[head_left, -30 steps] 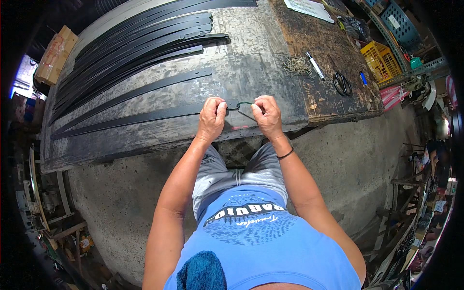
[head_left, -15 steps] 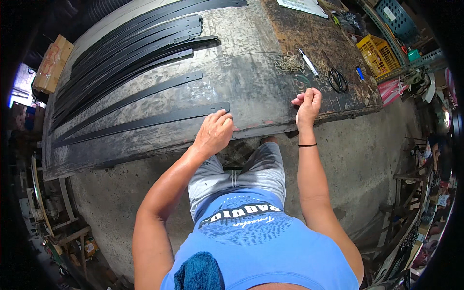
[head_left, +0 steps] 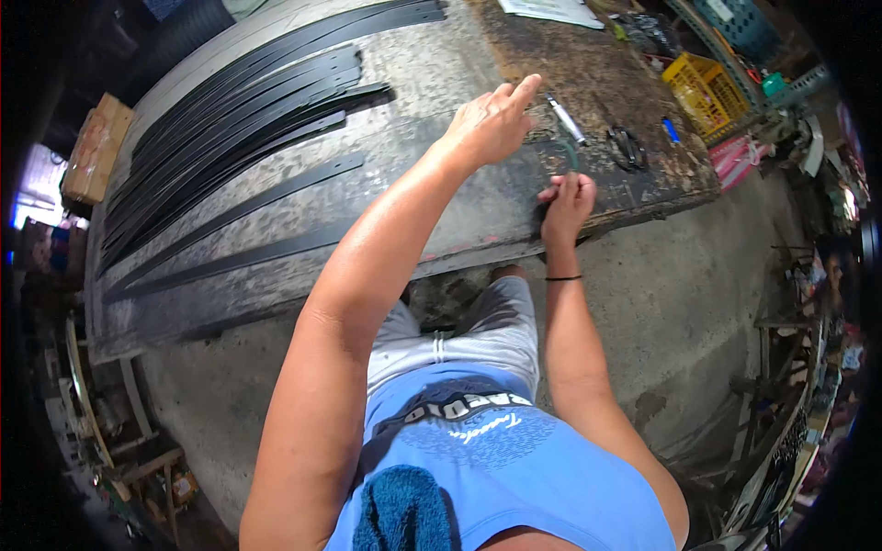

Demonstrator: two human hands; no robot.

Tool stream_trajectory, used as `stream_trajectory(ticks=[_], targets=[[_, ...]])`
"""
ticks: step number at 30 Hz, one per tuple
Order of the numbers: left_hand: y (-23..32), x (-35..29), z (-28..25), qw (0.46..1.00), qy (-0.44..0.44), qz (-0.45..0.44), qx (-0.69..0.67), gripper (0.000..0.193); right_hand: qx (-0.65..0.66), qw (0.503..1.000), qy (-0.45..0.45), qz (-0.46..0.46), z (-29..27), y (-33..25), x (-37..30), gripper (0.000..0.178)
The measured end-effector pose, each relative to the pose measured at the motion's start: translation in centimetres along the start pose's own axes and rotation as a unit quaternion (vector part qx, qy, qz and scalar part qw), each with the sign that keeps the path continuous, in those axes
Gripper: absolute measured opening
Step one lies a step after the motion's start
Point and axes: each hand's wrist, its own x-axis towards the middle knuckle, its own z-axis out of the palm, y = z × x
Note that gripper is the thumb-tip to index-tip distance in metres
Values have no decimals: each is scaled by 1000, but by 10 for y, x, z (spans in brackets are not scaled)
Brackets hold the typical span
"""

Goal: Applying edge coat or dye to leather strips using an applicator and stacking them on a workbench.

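My left hand reaches across the bench with its fingers stretched out, over the spot beside a white pen-like marker. Nothing shows in its grasp. My right hand is at the bench's front edge, thumb and fingers pinched together. A thin green curved strand reaches up from near those fingertips; whether it is held or lies on the bench cannot be told. Black-handled scissors lie to the right of it. Two single black flat strips lie on the left, the nearer one's end hidden behind my left forearm.
A heap of black strips covers the bench's far left. Paper sheets lie at the back, and a blue marker at the right. Beyond the worn bench stand a yellow crate and a cardboard box.
My left hand has left the near strip's end and moved up and right, over where the tangle of thin bands lay. My right hand has shifted slightly left and down, still pinched.
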Motion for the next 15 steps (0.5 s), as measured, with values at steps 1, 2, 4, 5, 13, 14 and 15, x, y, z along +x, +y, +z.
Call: stream_trajectory(ticks=[1,2,4,5,13,14,15], targets=[[8,-5,-18,999,-34,-30,10,34,21,1000,2,9,-5,-1,5,15],[-6,-21,-24,999,-31,-25,10,28,22,1000,1,16,-7,2,4,15],[-42,-69,-37,998,-24,-53,35,19,-14,1000,-19,-18,-6,-2,2,16],[-58,-101,-42,994,-24,-85,61,15,-15,1000,-20,-7,-1,-3,1,17],[-64,-211,-30,984,20,-173,28,30,-87,995,-43,-4,7,-6,-3,18],[-64,-213,-31,984,24,-175,25,30,-91,995,-47,-5,9,-6,-8,18],[-66,-212,-32,984,30,-174,11,32,-82,995,-51,-2,13,-6,-14,17]])
